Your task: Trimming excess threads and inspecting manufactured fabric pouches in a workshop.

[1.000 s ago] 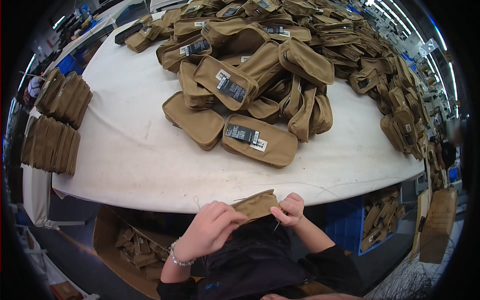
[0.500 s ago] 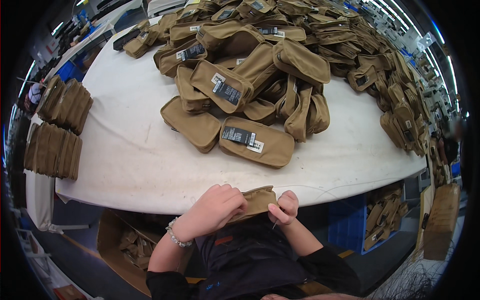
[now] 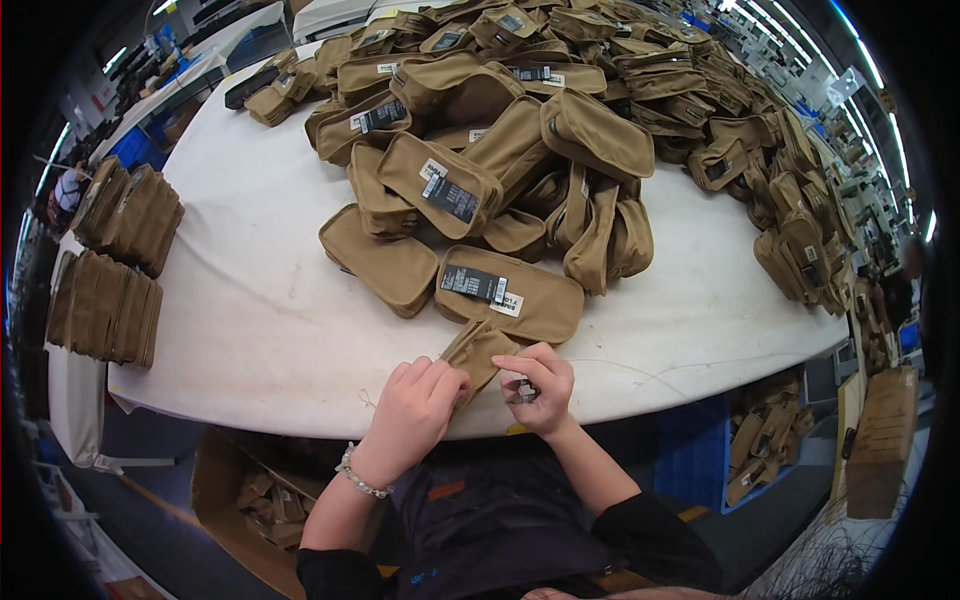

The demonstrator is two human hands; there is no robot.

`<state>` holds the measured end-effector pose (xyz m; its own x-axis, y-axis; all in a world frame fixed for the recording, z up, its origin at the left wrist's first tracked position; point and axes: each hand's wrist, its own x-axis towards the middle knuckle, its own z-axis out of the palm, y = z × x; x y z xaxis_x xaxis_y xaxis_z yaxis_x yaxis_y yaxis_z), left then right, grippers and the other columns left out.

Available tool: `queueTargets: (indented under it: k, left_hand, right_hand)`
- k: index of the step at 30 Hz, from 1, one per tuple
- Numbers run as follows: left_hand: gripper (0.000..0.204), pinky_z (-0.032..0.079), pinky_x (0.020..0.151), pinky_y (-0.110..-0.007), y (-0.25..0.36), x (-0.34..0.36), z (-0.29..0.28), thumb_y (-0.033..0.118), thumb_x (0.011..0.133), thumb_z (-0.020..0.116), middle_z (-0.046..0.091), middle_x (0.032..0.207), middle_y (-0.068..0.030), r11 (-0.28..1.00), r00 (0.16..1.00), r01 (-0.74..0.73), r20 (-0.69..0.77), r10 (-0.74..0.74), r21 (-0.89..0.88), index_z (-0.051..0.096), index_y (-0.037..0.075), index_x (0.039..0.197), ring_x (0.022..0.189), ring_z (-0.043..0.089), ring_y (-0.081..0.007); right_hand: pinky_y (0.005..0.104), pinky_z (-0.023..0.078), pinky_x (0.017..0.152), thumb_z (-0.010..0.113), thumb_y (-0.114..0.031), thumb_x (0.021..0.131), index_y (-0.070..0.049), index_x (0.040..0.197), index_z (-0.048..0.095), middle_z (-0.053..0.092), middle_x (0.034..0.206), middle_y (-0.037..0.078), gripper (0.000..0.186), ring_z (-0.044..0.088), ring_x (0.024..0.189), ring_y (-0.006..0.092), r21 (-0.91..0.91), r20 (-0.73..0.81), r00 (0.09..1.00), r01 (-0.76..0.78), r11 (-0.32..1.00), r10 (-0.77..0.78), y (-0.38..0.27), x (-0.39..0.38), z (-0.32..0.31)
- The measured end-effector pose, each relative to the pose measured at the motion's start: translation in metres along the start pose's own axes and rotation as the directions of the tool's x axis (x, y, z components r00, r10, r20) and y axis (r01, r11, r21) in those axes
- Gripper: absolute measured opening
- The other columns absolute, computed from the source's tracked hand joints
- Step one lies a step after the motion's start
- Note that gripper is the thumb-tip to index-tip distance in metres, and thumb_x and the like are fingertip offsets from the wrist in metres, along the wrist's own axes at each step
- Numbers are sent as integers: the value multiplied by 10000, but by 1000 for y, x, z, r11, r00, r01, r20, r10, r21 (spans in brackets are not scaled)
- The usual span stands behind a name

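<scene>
At the white table's (image 3: 240, 345) near edge, my left hand (image 3: 415, 405), with a bead bracelet (image 3: 362, 482) on its wrist, is closed on a tan fabric pouch (image 3: 480, 350) tilted up toward the pile. My right hand (image 3: 545, 390) is closed round small dark metal snips (image 3: 520, 393), its index finger reaching onto the pouch's right edge. Just beyond lies a tan pouch with black and white tags (image 3: 540, 290), in front of a large loose pile of similar pouches (image 3: 595, 130). A thin loose thread runs across the cloth to the right.
Stacks of pouches (image 3: 105, 310) stand at the left edge, more (image 3: 795, 265) at the right. Below the table are a cardboard box (image 3: 215, 470) and a blue crate (image 3: 690, 460), both with pouches, and a brown board (image 3: 880, 440) at right. A person (image 3: 65, 190) is at the far left.
The held pouch has moved up over the table and turned from level to steeply slanted. My right hand has moved up and inward, and the snips in it now show more.
</scene>
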<state>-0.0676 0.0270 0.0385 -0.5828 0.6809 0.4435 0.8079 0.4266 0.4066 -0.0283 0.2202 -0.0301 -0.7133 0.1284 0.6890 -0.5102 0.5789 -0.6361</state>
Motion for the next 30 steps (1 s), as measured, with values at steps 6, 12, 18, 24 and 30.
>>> queueTargets:
  k: [6, 12, 18, 24, 30]
  left_hand:
    - [114, 406, 664, -356, 4, -2, 3, 60, 774, 658, 562, 790, -51, 998, 999, 31, 25, -32, 55, 592, 67, 866, 732, 528, -243]
    - [95, 402, 652, -346, 5, -1, 9, 107, 758, 683, 542, 761, -34, 994, 999, 5, 37, -9, 110, 610, 81, 813, 721, 522, -223]
    - [80, 396, 650, -346, 12, 2, 14, 114, 763, 674, 540, 773, -31, 985, 995, 4, 102, -22, 173, 610, 82, 797, 749, 528, -219]
    - [76, 396, 658, -352, 15, 0, 17, 99, 765, 676, 546, 785, -37, 987, 994, 64, 73, -75, 144, 608, 81, 795, 772, 539, -224]
    - [71, 384, 674, -348, 19, 3, 15, 94, 767, 669, 547, 778, -35, 985, 992, 60, 98, -77, 163, 605, 83, 797, 770, 542, -222]
  right_hand:
    - [209, 438, 596, 735, 35, 761, -49, 934, 642, 590, 718, -11, 214, 581, 679, 47, 337, 172, 866, -500, 797, 470, -16, -11, 11]
    - [185, 405, 607, 684, 14, 855, -68, 933, 481, 531, 848, -20, 232, 508, 740, 18, 580, 160, 757, -591, 560, 634, -13, -27, 13]
    - [185, 383, 582, 681, 18, 855, -81, 951, 444, 499, 794, -38, 274, 459, 671, 18, 643, 150, 711, -599, 478, 687, -15, -25, 9]
    - [226, 352, 527, 715, -98, 843, -80, 1217, 593, 567, 689, -13, 394, 497, 604, 30, 137, 249, 778, -619, 774, 578, -24, -13, -35]
    - [296, 389, 516, 767, -179, 774, -87, 953, 730, 613, 679, 51, 204, 555, 522, 183, -350, 251, 917, -213, 912, 311, -48, 8, -54]
